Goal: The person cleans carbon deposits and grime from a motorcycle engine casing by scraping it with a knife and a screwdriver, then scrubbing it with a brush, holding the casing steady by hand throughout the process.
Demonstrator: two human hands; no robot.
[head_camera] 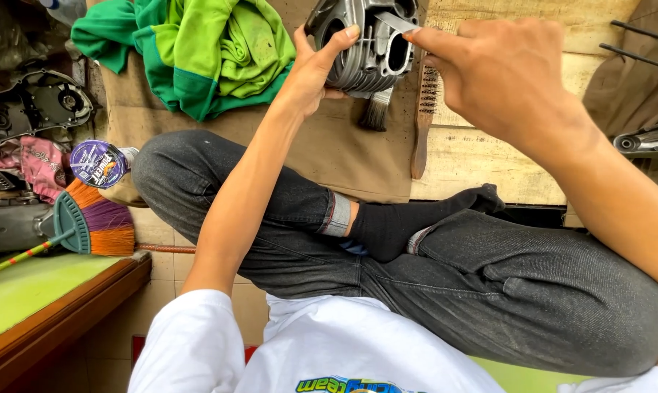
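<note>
My left hand (pixel 316 67) grips a grey finned metal engine cylinder (pixel 369 45) from its left side and holds it up over my crossed legs. A thin flat strip (pixel 396 22), grey and blade-like, is pinched in the fingers of my right hand (pixel 500 73) and lies against the cylinder's top face. Under the cylinder, a paintbrush (pixel 376 110) and a wooden-handled wire brush (pixel 423 120) rest on a tan cloth (pixel 343 156) on the floor.
Green fabric (pixel 198 47) is bunched at the top left. A purple-lidded tub (pixel 99 164), a broom head (pixel 96 222) and engine parts (pixel 34 105) sit at the left. A green-topped wooden ledge (pixel 45 298) is near left. Wooden planks (pixel 489 164) lie behind; a metal part (pixel 645 142) lies right.
</note>
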